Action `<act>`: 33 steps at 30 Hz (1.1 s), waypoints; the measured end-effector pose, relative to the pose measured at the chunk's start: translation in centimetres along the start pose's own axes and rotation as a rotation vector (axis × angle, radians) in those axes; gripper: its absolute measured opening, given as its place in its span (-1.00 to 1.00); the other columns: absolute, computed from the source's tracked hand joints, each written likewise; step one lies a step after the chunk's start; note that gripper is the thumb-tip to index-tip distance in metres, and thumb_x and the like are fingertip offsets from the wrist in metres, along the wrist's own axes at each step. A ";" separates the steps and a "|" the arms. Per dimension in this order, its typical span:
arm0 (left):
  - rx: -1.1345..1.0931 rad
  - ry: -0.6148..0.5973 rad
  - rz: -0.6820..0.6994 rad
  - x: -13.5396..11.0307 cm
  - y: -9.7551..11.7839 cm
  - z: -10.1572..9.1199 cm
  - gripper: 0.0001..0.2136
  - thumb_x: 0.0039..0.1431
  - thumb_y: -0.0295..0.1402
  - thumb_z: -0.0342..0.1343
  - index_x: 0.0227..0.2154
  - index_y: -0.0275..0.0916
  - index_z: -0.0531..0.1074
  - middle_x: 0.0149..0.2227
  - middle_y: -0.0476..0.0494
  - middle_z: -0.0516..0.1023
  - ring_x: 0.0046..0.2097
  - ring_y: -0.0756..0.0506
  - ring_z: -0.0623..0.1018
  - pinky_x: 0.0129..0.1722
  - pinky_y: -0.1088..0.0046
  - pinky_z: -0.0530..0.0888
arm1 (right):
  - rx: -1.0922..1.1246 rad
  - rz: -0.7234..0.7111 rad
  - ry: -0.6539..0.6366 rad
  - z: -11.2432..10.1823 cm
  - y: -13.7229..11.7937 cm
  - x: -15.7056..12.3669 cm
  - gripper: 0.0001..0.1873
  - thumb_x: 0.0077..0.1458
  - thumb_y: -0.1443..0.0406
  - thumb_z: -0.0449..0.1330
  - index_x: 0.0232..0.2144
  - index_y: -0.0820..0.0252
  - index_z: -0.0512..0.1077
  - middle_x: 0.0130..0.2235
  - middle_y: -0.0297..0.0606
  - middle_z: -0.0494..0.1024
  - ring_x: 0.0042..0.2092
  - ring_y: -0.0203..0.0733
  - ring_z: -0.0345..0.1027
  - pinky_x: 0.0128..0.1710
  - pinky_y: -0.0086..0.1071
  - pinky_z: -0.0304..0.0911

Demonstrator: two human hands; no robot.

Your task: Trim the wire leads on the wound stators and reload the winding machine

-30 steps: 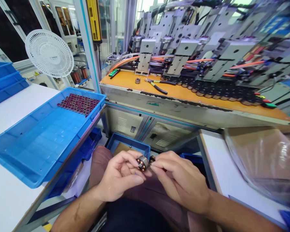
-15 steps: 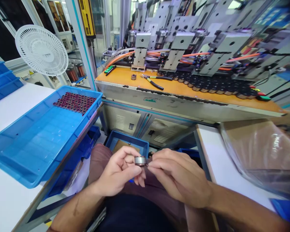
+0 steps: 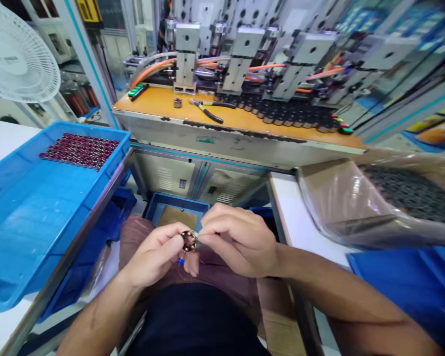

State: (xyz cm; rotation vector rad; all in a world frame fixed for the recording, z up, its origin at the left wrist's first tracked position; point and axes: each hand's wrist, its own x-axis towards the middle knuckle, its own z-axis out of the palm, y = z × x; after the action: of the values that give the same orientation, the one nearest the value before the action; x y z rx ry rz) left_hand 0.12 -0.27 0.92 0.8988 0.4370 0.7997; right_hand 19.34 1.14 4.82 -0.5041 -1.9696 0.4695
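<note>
My left hand (image 3: 157, 252) grips a small round motor stator (image 3: 189, 241) between thumb and fingers, above my lap. Its open face, with copper windings around a hollow centre, is turned towards me. Thin copper wires (image 3: 181, 267) hang below it, beside a small blue piece (image 3: 180, 260) near my left fingers. At the stator's right edge, my right hand (image 3: 241, 240) has thumb and forefinger pinched together; what lies between them is too small to make out.
On the left, a blue tray (image 3: 33, 198) holds many stators (image 3: 83, 150). Ahead, pliers (image 3: 207, 110) and a single stator (image 3: 177, 103) lie on the orange machine bench (image 3: 155, 106). A plastic-lined box (image 3: 330, 198) of dark parts stands right. A lower blue bin (image 3: 159, 198) sits beyond my knees.
The stator has tipped from side-on to showing its wound face. Both hands appear further left and slightly higher in view, as the camera has turned right. The left hand keeps its hold.
</note>
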 end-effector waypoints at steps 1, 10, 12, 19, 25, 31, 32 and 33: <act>0.052 0.025 0.035 -0.1 -0.1 -0.1 -0.71 0.28 -0.15 0.15 -0.22 -0.32 0.50 -0.48 -0.10 0.59 -0.45 0.00 0.57 -0.38 0.53 0.47 | 0.006 0.005 0.015 0.0 0.1 -0.1 -0.93 0.22 0.46 0.18 -0.32 0.27 0.42 -0.42 -0.25 0.52 -0.37 -0.32 0.38 -0.38 -0.48 0.33; 0.238 0.185 0.415 -0.1 -0.8 0.0 -0.76 0.18 -0.54 0.23 -0.14 -0.11 0.46 -0.11 -0.04 0.60 -0.29 0.01 0.66 -0.27 0.50 0.62 | -0.010 0.119 0.103 0.3 0.2 -0.4 -0.89 0.21 0.47 0.19 -0.37 0.23 0.39 -0.42 -0.29 0.50 -0.38 -0.34 0.34 -0.37 -0.45 0.30; 0.262 0.184 0.481 0.0 -0.9 -0.1 -0.80 0.16 -0.55 0.24 -0.21 -0.16 0.45 -0.05 -0.08 0.56 -0.26 0.00 0.65 -0.24 0.46 0.63 | 0.005 0.129 0.109 0.5 0.2 -0.5 -0.88 0.21 0.48 0.19 -0.37 0.24 0.39 -0.42 -0.29 0.49 -0.38 -0.34 0.33 -0.36 -0.45 0.30; 0.466 0.301 0.655 0.5 -0.8 -0.3 -0.66 0.04 -0.67 0.28 -0.17 -0.17 0.46 -0.17 -0.07 0.59 -0.14 0.01 0.61 -0.16 0.54 0.59 | 0.108 0.348 0.178 1.2 -0.4 -0.8 -0.86 0.19 0.45 0.20 -0.43 0.26 0.43 -0.46 -0.34 0.44 -0.41 -0.37 0.30 -0.43 -0.48 0.24; 0.673 0.321 0.670 0.5 -0.8 -1.3 -0.64 0.03 -0.66 0.30 -0.14 -0.15 0.56 -0.03 -0.16 0.58 0.00 -0.12 0.61 -0.02 0.32 0.62 | 0.699 0.901 0.065 1.4 -0.9 -0.8 -0.81 0.10 0.30 0.29 -0.49 0.27 0.42 -0.55 -0.42 0.41 -0.54 -0.43 0.24 -0.54 -0.53 0.16; 0.638 0.225 0.671 0.5 -0.4 -1.5 -0.59 0.03 -0.71 0.27 -0.11 -0.12 0.56 0.02 -0.08 0.61 0.01 -0.11 0.63 0.04 0.33 0.60 | 0.868 1.029 0.030 1.5 0.2 -1.1 -0.66 -0.06 0.16 0.44 -0.44 0.27 0.42 -0.55 -0.42 0.43 -0.53 -0.43 0.27 -0.53 -0.54 0.20; 0.643 0.213 0.681 0.6 -0.3 -1.4 -0.58 0.03 -0.71 0.27 -0.11 -0.12 0.56 0.01 -0.07 0.62 0.04 -0.11 0.62 0.07 0.33 0.59 | 0.904 1.019 0.013 1.6 0.4 -1.2 -0.65 -0.05 0.14 0.43 -0.39 0.27 0.44 -0.52 -0.41 0.45 -0.52 -0.41 0.30 -0.51 -0.53 0.25; 0.643 0.200 0.686 0.7 -0.3 -1.3 -0.58 0.03 -0.71 0.28 -0.11 -0.12 0.57 0.00 -0.06 0.62 0.06 -0.12 0.61 0.10 0.31 0.57 | 0.934 0.997 -0.008 1.7 0.6 -1.4 -0.65 -0.03 0.13 0.42 -0.34 0.28 0.46 -0.51 -0.40 0.46 -0.51 -0.40 0.32 -0.50 -0.51 0.29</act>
State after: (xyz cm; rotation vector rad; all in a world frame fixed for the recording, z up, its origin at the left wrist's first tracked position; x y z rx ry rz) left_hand -0.14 0.83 -0.07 1.6188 0.5843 1.4238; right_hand 18.40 0.75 2.76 -0.8132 -1.1556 1.8713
